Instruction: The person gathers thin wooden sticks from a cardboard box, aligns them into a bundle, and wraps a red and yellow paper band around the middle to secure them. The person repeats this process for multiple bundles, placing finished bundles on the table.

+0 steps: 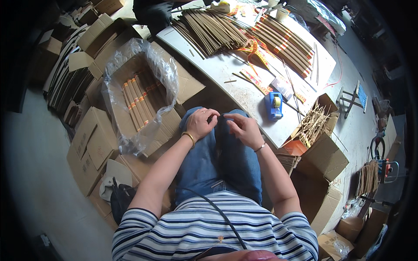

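Observation:
Both hands are over my knees in blue jeans. My left hand [201,122] rests on the left thigh with its fingers loosely curled and nothing seen in it. My right hand [244,129] hovers at the right knee, fingers bent and apart, holding nothing visible. Near it on the white table stands a blue tape dispenser [274,106]. Farther back lie a loose pile of thin brown sticks [212,31] and a row of banded stick bundles [282,44]. Red and yellow printed strips [253,53] lie between them. Left of my knees, banded bundles [138,101] sit in a plastic-lined carton.
The plastic-lined carton's bag [168,73] bulges over its rim. An open carton [321,163] and a box of loose sticks [313,122] stand right of the table. Closed cartons [94,150] lie at left. A small folding stool [354,98] stands on the floor. A person in dark clothes [152,13] is beyond the table.

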Motion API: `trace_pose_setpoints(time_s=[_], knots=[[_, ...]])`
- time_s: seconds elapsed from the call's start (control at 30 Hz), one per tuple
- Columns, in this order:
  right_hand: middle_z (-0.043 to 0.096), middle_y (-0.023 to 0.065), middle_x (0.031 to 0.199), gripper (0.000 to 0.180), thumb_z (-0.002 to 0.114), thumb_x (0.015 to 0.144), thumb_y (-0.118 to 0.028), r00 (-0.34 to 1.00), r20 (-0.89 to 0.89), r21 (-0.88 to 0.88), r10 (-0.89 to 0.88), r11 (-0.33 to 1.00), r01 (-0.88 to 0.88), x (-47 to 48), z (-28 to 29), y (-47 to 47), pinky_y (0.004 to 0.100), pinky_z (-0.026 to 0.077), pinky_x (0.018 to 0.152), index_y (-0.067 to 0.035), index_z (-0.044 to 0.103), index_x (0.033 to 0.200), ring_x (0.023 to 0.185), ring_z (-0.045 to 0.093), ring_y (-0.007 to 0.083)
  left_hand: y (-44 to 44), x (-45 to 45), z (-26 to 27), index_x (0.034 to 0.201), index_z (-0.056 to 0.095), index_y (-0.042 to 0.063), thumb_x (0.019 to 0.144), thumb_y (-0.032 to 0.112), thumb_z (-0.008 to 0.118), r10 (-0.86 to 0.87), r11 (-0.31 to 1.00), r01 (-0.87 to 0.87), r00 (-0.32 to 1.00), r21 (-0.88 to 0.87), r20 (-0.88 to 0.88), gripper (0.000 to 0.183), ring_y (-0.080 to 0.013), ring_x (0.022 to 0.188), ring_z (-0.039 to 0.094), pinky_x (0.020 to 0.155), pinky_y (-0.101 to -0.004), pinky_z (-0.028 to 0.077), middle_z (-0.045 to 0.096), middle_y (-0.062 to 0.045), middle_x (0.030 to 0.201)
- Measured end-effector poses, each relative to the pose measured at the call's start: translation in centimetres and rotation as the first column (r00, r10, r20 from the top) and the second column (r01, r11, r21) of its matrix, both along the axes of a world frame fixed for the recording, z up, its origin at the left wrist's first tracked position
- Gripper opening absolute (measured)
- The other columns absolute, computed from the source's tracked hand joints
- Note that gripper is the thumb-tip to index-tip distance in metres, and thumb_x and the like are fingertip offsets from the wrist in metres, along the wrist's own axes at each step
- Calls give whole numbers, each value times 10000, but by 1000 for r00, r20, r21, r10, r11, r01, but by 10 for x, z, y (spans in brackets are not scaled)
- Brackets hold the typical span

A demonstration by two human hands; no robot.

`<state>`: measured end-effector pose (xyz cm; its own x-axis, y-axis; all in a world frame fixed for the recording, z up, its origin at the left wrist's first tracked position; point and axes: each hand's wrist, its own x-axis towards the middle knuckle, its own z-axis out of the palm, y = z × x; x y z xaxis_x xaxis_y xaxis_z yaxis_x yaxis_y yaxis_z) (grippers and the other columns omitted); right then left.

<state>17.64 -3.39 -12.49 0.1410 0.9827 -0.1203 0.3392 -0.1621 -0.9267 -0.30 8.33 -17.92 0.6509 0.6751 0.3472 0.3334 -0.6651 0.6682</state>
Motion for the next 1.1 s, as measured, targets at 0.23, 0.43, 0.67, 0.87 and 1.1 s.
trace_pose_setpoints(time_s=[0.23, 0.43, 0.67, 0.87, 1.1], knots=[[634, 18, 735, 202, 670, 781, -49, 841, 496, 488, -213, 870, -68, -41, -38, -9, 336, 519, 590, -151, 699, 953, 691, 649, 189, 0, -8, 0, 903, 695, 116, 860, 156, 638, 15, 1000, -15, 1000, 25, -2, 81, -275, 824, 658, 760, -389, 532, 700, -69, 836], [650, 26, 753, 199, 669, 777, -39, 851, 494, 466, -180, 881, -85, -36, -34, -11, 335, 524, 610, -147, 699, 942, 699, 655, 201, 0, -3, -3, 883, 673, 139, 855, 181, 635, -1, 999, 0, 1000, 45, 26, 63, -262, 818, 657, 775, -391, 517, 698, -54, 839], [652, 28, 758, 186, 676, 784, -47, 847, 495, 471, -193, 879, -75, -38, -33, -11, 336, 520, 607, -147, 694, 940, 705, 658, 207, -2, -5, 0, 895, 689, 114, 855, 160, 632, 2, 1000, -2, 1000, 22, 10, 83, -288, 833, 659, 786, -394, 524, 706, -78, 846], [653, 29, 760, 183, 674, 787, -44, 850, 490, 482, -195, 873, -77, -37, -34, -11, 333, 521, 607, -146, 694, 937, 700, 656, 205, -2, -4, 0, 881, 684, 111, 854, 158, 635, -1, 1000, 0, 1000, 25, 15, 73, -290, 826, 661, 781, -394, 527, 705, -82, 840], [650, 29, 757, 195, 674, 775, -32, 859, 469, 496, -205, 866, -65, -39, -33, -11, 332, 522, 606, -142, 696, 935, 694, 654, 207, -1, -5, -3, 887, 685, 113, 856, 159, 637, -7, 1000, 6, 1000, 21, 13, 74, -292, 825, 659, 782, -395, 526, 702, -81, 832]])
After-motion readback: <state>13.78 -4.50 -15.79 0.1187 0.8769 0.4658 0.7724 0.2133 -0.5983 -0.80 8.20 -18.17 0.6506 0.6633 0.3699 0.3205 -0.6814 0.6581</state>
